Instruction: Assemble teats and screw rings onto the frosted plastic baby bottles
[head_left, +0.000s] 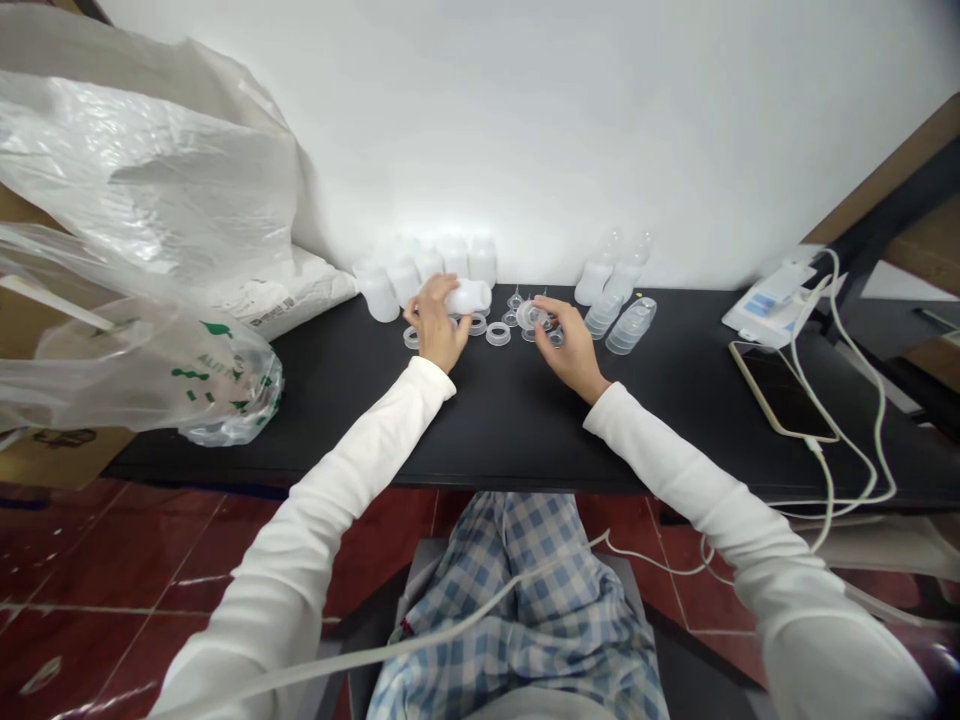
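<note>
My left hand (433, 326) is closed round a translucent white bottle (471, 295) held sideways just above the black table (495, 420). My right hand (571, 345) pinches a small clear nipple-and-ring piece (534, 316) at its fingertips. Loose clear screw rings (498, 334) and small nipples (515, 300) lie on the table between and beyond the two hands. A row of upright empty bottles (420, 268) stands at the wall behind my left hand.
Two capped bottles (609, 268) and stacks of clear caps (631, 324) sit right of my hands. A phone (781, 390) with a white cable and a white box (776, 300) lie far right. Large plastic bags (142, 260) crowd the left end.
</note>
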